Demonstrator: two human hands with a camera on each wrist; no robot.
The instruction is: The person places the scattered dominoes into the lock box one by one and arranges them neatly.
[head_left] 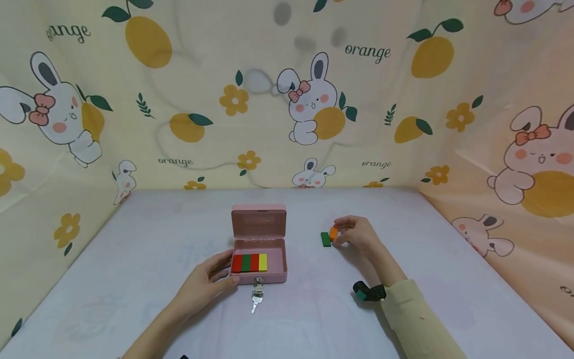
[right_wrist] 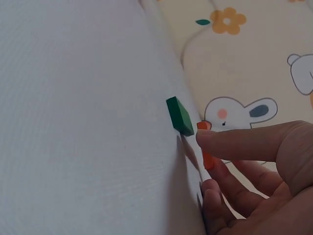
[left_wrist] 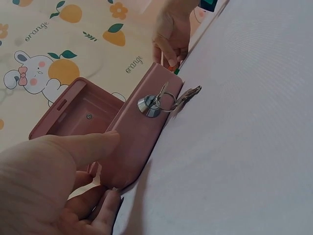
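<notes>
A small pink box (head_left: 259, 247) stands with its lid up in the middle of the white table (head_left: 134, 279). Inside lie red, green, red and yellow blocks (head_left: 249, 263) side by side. A key (head_left: 257, 291) sits in the front lock, seen close as the key (left_wrist: 157, 100) in the left wrist view. My left hand (head_left: 211, 279) holds the box (left_wrist: 132, 142) at its left front corner. To the right, my right hand (head_left: 356, 234) pinches an orange block (head_left: 334, 234) lying on the table. A green block (head_left: 325, 239) lies just left of it, and the wrist view shows this green block (right_wrist: 179, 116) beside the orange block (right_wrist: 207, 157).
Cloth walls printed with rabbits and oranges (head_left: 309, 104) close in the table at the back and both sides. A dark wrist strap (head_left: 368, 291) sits on my right forearm.
</notes>
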